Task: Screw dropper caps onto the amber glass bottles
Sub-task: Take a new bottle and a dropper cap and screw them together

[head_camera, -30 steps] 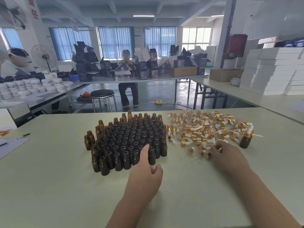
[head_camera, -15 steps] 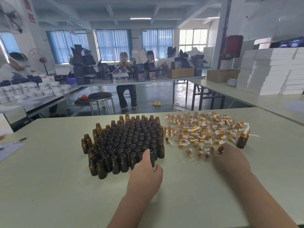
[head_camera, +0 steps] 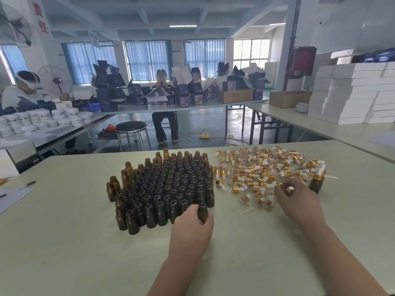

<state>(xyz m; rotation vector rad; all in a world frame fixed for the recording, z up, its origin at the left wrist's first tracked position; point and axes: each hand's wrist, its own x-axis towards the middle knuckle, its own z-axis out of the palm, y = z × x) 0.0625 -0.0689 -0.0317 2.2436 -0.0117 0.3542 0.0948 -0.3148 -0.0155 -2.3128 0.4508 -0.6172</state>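
On a pale green counter [head_camera: 64, 242], the left hand [head_camera: 190, 229] has its grip closed around one small amber glass bottle [head_camera: 202, 211] at the near right corner of a dense cluster of open amber bottles [head_camera: 166, 184]. The right hand [head_camera: 299, 201], at the near edge of a scattered pile of gold-and-white dropper caps [head_camera: 260, 169], pinches a blurred dropper cap [head_camera: 289, 189]. One capped amber bottle [head_camera: 317, 181] stands at the pile's right edge.

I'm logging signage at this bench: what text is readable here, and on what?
"任", red, on the white pillar; the red character above it is unclear.
Hanging sign: blurred, unreadable.
Dark boxes: print too small to read.
Amber bottles, dropper caps: no text visible.
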